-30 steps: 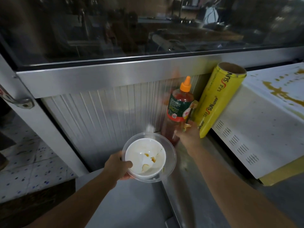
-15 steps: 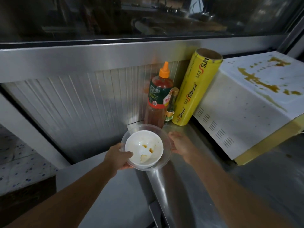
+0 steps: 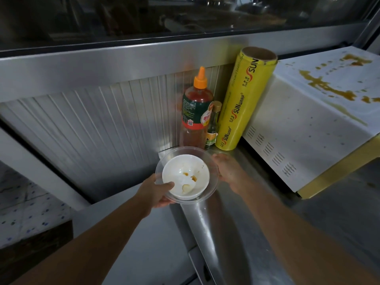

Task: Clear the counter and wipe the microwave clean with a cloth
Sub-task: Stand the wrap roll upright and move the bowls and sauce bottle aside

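My left hand [image 3: 156,191] grips the near-left rim of a clear plastic bowl [image 3: 212,183] with a dirty white bowl [image 3: 186,171] nested inside it, thumb over the edge. My right hand [image 3: 228,171] holds the clear bowl's right rim. Both bowls hang above the steel counter [image 3: 236,233] edge. The white bowl has brown sauce spots and a pale food scrap. At the right, the white microwave [image 3: 304,128] has brown sauce spilled across its top.
A chili sauce bottle with an orange cap [image 3: 196,109], a small dark bottle [image 3: 213,125] and a yellow cling-wrap roll [image 3: 240,99] stand in the corner against the ribbed metal wall. A glass window runs above. Tiled floor shows at the lower left.
My right hand left the small bottle beside the sauce bottle and came back to the clear bowl's right rim. The view shifted right, showing more of the microwave.
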`<state>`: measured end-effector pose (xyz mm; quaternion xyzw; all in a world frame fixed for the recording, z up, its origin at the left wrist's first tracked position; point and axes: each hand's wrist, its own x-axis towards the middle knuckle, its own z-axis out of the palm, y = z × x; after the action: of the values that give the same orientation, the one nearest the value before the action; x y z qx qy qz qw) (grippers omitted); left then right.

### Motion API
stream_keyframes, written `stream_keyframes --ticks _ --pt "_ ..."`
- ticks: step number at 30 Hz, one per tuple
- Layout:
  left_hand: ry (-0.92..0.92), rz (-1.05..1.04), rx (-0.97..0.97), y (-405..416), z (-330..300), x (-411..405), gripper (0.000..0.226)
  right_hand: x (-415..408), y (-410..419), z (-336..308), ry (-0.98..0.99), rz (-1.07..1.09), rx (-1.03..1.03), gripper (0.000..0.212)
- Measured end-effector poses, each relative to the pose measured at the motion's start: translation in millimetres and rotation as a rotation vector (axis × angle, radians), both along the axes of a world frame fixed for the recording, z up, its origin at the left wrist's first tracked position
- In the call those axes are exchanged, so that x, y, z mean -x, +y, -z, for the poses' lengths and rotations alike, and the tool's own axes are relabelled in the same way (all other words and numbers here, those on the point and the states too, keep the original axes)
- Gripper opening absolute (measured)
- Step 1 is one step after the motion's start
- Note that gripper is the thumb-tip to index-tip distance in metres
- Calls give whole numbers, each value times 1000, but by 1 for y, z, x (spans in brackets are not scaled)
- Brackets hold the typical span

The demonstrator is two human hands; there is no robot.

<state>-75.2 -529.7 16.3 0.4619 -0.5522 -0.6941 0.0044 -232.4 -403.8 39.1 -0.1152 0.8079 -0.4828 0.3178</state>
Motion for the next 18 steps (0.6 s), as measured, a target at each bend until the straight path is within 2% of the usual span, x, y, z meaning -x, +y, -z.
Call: stream_keyframes --ticks 7,12,18 --pt "-41 29 5 4 -4 -3 44 4 3 4 -62 26 30 31" --pt "-98 67 58 11 -14 -13 60 1 18 0 -56 -24 42 61" --pt "-134 77 149 25 -40 -30 72 -14 42 -17 -57 -79 48 72"
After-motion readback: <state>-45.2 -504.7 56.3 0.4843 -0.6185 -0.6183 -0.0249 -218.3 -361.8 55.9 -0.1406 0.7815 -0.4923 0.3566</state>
